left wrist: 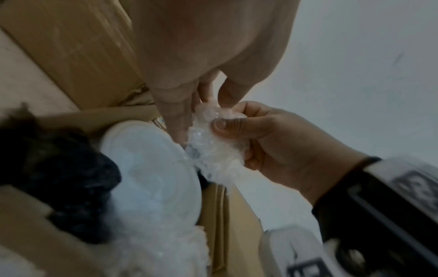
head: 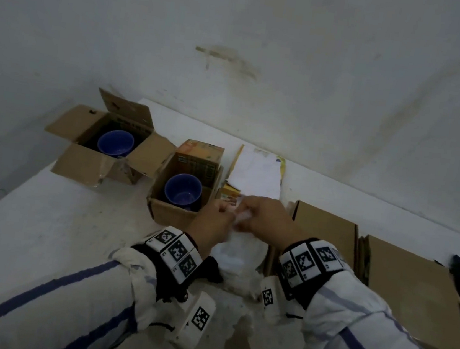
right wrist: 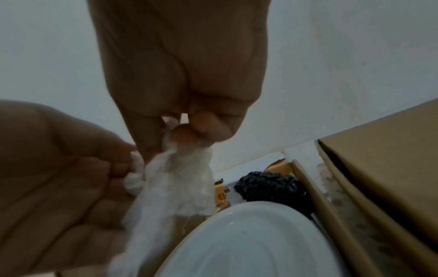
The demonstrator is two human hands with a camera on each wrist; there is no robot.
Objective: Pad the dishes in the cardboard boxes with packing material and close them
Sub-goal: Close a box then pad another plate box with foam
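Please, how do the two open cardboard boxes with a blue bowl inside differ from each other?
The wider brown cardboard box on the far left has its flaps spread outward on all sides; the narrower cardboard box nearer the hands has its printed orange back flap standing upright. The left box stands farther from the hands. Its blue bowl sits deeper in shadow than the nearer box's blue bowl. Both are open, each holding one blue bowl, with no padding visible.

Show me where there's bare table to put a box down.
Free: the table in front of the two open boxes, left of the left hand. Crowded: right of the right hand, where flat cardboard lies.
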